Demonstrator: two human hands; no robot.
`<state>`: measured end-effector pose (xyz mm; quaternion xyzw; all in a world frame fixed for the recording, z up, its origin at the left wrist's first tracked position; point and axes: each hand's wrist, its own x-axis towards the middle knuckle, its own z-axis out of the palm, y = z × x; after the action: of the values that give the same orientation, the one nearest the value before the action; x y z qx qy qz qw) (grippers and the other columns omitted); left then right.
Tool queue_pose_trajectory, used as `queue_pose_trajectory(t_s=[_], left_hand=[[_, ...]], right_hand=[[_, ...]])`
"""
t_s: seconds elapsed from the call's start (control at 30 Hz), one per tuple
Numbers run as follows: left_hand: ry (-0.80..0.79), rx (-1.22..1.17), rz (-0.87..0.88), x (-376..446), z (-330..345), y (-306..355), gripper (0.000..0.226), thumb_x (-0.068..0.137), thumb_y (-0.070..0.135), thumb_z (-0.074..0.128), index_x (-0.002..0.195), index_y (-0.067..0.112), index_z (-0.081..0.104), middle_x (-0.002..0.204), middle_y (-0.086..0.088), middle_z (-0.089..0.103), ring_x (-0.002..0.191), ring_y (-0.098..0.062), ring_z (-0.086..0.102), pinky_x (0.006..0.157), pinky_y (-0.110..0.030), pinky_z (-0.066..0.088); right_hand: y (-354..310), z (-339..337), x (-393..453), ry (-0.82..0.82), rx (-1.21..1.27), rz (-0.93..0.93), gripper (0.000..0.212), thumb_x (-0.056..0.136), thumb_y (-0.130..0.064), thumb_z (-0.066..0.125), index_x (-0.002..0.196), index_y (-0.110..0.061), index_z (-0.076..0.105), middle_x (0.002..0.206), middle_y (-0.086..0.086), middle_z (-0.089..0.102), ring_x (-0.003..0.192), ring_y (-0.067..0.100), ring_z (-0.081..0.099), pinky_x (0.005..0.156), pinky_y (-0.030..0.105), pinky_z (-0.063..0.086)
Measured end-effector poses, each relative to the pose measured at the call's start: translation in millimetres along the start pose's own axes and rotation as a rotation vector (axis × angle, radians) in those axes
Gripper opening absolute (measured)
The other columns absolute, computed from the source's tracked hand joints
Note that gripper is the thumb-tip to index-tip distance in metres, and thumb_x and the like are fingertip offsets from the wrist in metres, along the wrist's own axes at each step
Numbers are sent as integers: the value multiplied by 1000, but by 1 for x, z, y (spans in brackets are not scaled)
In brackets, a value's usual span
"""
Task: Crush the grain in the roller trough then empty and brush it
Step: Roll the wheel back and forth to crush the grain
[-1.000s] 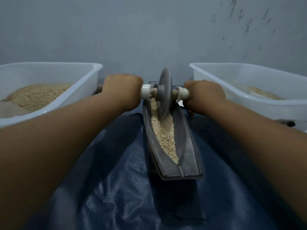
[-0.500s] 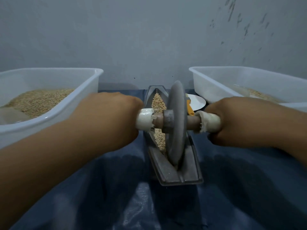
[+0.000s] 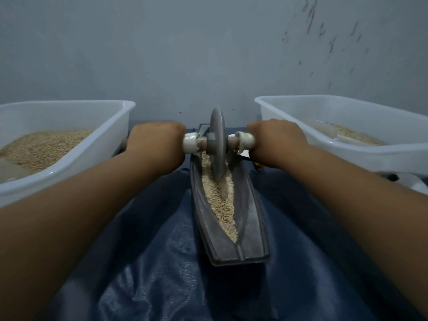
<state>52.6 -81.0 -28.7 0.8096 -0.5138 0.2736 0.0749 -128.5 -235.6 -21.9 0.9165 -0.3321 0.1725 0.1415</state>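
Note:
A long grey boat-shaped trough [image 3: 251,218] lies lengthwise in front of me on a blue sheet. Pale grain [image 3: 221,200] fills its groove. A grey roller disc [image 3: 217,144] stands upright in the far end of the trough, on an axle with white-wrapped handles. My left hand [image 3: 155,144] grips the left handle and my right hand [image 3: 278,142] grips the right one. Both arms are stretched forward. The far tip of the trough is hidden behind the disc.
A white plastic tub [image 3: 99,147] with grain stands at the left, and another white tub [image 3: 375,158] with some grain at the right. A blue tarp [image 3: 162,262] covers the floor. A grey wall rises close behind.
Half a second ago the roller was at the near end of the trough, close to me. Both hands have pushed it to the far end, uncovering the grain.

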Motion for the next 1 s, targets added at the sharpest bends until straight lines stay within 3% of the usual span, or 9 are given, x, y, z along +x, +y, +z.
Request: queue_pose_trajectory(t_s=[0.17, 0.37, 0.47, 0.53, 0.67, 0.8, 0.9, 1.0], left_hand=[[-76, -8, 61, -38, -25, 5, 28, 76, 31, 62, 66, 28, 36, 62, 9, 44, 59, -17, 48, 59, -29, 41], [-143, -13, 97, -75, -61, -3, 16, 54, 40, 55, 67, 36, 46, 54, 11, 48, 51, 0, 45, 50, -22, 39], [-168, -13, 90, -73, -62, -2, 16, 56, 39, 58, 66, 35, 46, 54, 11, 49, 49, 0, 44, 47, -19, 35], [-156, -20, 70, -66, -49, 2, 20, 65, 32, 62, 65, 31, 43, 57, 9, 49, 51, -4, 45, 49, -22, 37], [-75, -4, 0, -35, -15, 4, 30, 77, 32, 61, 66, 28, 34, 60, 9, 40, 54, -15, 42, 58, -29, 36], [24, -4, -19, -4, 2, 1, 16, 80, 25, 61, 79, 28, 45, 61, 7, 36, 61, -22, 44, 59, -32, 35], [38, 4, -10, 2, 1, 3, 17, 80, 23, 62, 82, 26, 46, 61, 6, 36, 62, -22, 45, 59, -33, 34], [31, -2, 15, -11, -6, 4, 23, 79, 24, 63, 78, 29, 41, 59, 9, 35, 59, -20, 43, 59, -32, 35]], right_hand=[[-2, -35, -46, -173, 28, -61, 13, 72, -28, 65, 76, -29, 53, 74, -9, 57, 69, 16, 57, 53, 26, 37], [1, -95, -91, -420, 98, -116, 16, 66, -31, 71, 73, -30, 57, 67, -9, 61, 58, 6, 59, 55, 29, 49], [-1, -94, -83, -469, 109, -101, 17, 66, -32, 72, 72, -30, 57, 65, -9, 61, 55, 6, 58, 52, 28, 47], [-5, -77, -71, -409, 54, -91, 15, 69, -29, 70, 71, -28, 55, 66, -8, 58, 58, 9, 56, 48, 26, 41], [-7, -29, -32, -85, -41, -46, 14, 72, -29, 66, 81, -30, 55, 72, -10, 56, 68, 18, 55, 48, 23, 27], [-6, 1, -7, 158, -54, 2, 27, 70, -21, 64, 69, -25, 37, 58, -7, 38, 58, 25, 42, 46, 24, 15], [-4, 8, -5, 184, -22, 21, 28, 69, -19, 63, 69, -24, 36, 59, -6, 40, 58, 26, 41, 46, 25, 14], [-3, -1, -15, 87, -3, 3, 28, 67, -25, 69, 70, -25, 41, 61, -8, 44, 60, 23, 46, 47, 24, 19]])
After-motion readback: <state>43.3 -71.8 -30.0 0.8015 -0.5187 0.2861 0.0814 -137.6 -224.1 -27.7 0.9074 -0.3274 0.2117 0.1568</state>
